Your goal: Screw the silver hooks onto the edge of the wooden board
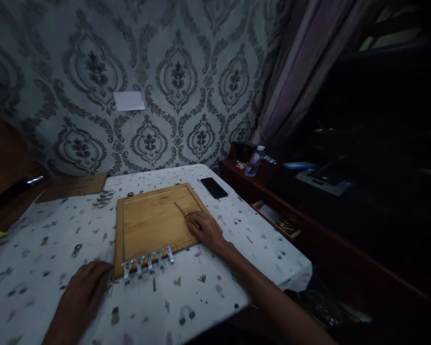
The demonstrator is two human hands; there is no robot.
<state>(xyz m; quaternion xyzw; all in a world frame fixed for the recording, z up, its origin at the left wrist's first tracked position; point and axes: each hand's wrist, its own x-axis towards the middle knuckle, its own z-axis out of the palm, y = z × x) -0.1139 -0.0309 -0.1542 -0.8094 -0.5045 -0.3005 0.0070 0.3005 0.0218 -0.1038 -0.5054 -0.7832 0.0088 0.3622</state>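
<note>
A framed wooden board (154, 220) lies flat on the patterned tablecloth. My right hand (206, 230) is over its right side, fingers closed round a slim screwdriver-like tool (181, 209) with a yellow part near the grip. The thin shaft points up and left across the board; its exact tip is hard to make out. Along the board's front edge sits a row of several silver metal clips (150, 263). My left hand (82, 294) rests on the cloth beside the board's front left corner, fingers extended toward it and partly hidden, with no held object visible.
A pile of metal pieces (103, 199) and a brown cardboard sheet (75, 187) lie at the back left. A black phone (214, 188) is right of the board. A bottle (254, 161) stands on the dark red furniture, above a pulled-out drawer (276, 220). The patterned wall bounds the back.
</note>
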